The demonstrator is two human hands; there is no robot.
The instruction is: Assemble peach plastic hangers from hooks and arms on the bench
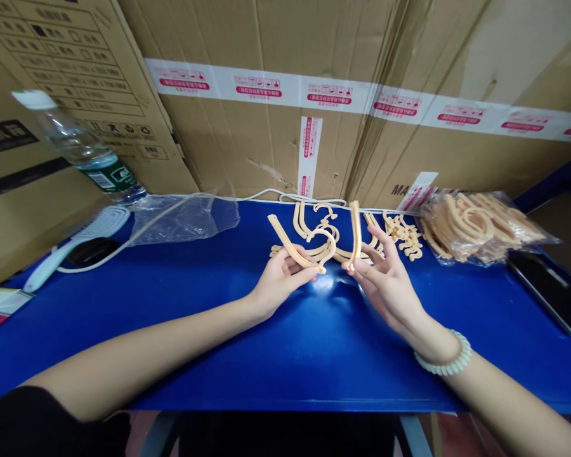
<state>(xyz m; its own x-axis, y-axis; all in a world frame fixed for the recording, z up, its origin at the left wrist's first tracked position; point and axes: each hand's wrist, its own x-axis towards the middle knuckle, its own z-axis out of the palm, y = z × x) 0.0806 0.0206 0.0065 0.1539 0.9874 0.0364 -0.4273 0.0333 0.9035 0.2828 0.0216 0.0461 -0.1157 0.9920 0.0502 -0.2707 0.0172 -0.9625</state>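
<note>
My left hand [282, 279] is closed on a curved tan plastic piece [290, 244] that slants up to the left. My right hand [385, 279] pinches a second tan plastic piece [356, 235], held nearly upright. Both hands hover just above the blue table [219, 317], close together near its middle. Behind them lies a loose pile of similar tan hooked parts [316, 231], with smaller tan clips [404, 235] to the right of it.
A clear bag of tan parts [480, 225] lies at the right, a dark phone [549, 289] beside it. A crumpled empty plastic bag [183, 219], a water bottle [83, 149], a white brush [76, 244] and cable are at the left. Cardboard boxes [285, 95] wall the back.
</note>
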